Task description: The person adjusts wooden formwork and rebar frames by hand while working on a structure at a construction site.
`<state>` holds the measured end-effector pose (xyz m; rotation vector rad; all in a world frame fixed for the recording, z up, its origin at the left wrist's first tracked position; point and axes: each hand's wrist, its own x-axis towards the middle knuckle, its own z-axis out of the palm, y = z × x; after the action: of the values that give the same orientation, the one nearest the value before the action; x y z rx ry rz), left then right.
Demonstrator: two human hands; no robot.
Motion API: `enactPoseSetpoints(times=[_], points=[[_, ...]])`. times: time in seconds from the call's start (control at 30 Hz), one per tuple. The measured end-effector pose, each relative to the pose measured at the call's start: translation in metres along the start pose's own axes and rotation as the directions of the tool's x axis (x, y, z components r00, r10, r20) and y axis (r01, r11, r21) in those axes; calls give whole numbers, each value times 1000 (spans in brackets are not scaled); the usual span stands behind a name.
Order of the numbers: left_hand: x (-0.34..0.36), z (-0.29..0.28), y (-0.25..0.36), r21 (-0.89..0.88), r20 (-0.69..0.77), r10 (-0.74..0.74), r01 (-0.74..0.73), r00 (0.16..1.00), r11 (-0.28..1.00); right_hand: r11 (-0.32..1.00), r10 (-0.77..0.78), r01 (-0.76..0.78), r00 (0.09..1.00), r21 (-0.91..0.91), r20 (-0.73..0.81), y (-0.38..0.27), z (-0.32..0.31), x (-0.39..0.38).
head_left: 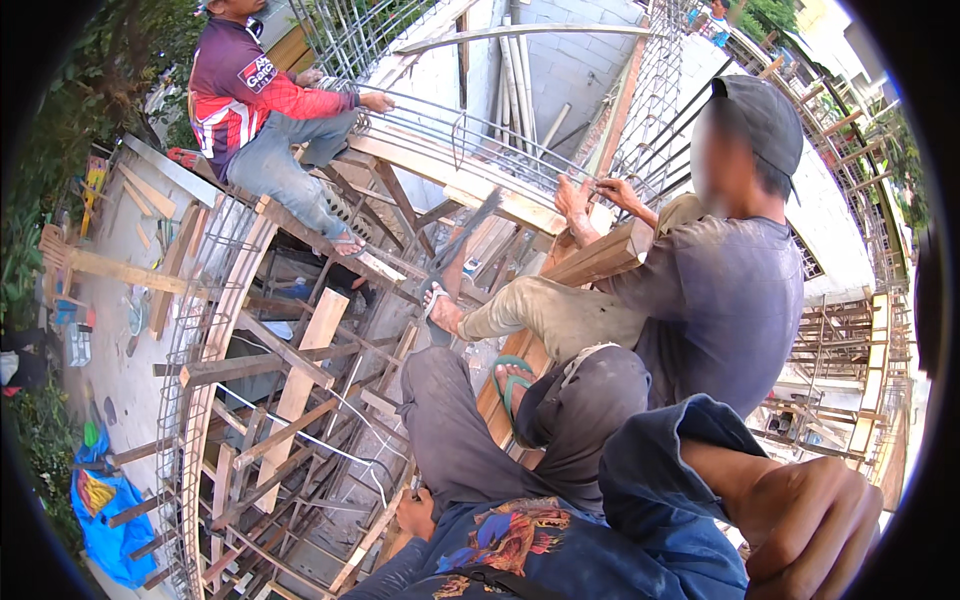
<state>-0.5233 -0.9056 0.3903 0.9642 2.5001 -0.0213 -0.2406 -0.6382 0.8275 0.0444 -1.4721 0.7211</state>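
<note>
My right hand [815,525] is raised at the lower right, its fingers curled into a fist. What it holds, if anything, is hidden. Low beside my left thigh, my left hand [414,512] is closed next to a timber edge [372,538]; what lies in its fingers does not show. My bent knees in grey trousers [450,425] are in front of me. Ahead to the right, a person in a dark cap and grey shirt [735,290] works with both hands at the ends of thin steel bars [500,150]. Another person in a red and purple shirt [250,90] holds the bars' far end.
Wooden props and planks [300,400] crisscross an open drop at the left. A curved rebar cage [195,400] runs along its edge. A thick timber [600,255] lies by the nearer person. Blue sheeting [112,520] lies far below left; white pipes [517,85] lean against a block wall [575,60].
</note>
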Motion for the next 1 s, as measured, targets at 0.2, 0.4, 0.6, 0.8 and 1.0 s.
enactPoseSetpoints(times=[0.2, 0.4, 0.6, 0.8, 1.0], points=[[4, 14, -9, -9, -70, -21, 20, 997, 1000, 999, -26, 24, 997, 25, 79, 1, -2, 1], [2, 9, -5, -49, -32, 1, -3, 999, 999, 1000, 15, -14, 1000, 11, -15, 2, -3, 1], [4, 12, -11, -48, -20, -16, 15, 1000, 999, 999, -42, 42, 999, 16, -5, 4, -3, 0], [1, 6, -2, 1, -10, -9, 9, 1000, 1000, 998, -56, 55, 996, 14, 74, 5, -8, 0], [2, 12, -8, -10, -75, -3, 3, 997, 1000, 990, 83, -79, 996, -117, 29, -5, -16, 4]])
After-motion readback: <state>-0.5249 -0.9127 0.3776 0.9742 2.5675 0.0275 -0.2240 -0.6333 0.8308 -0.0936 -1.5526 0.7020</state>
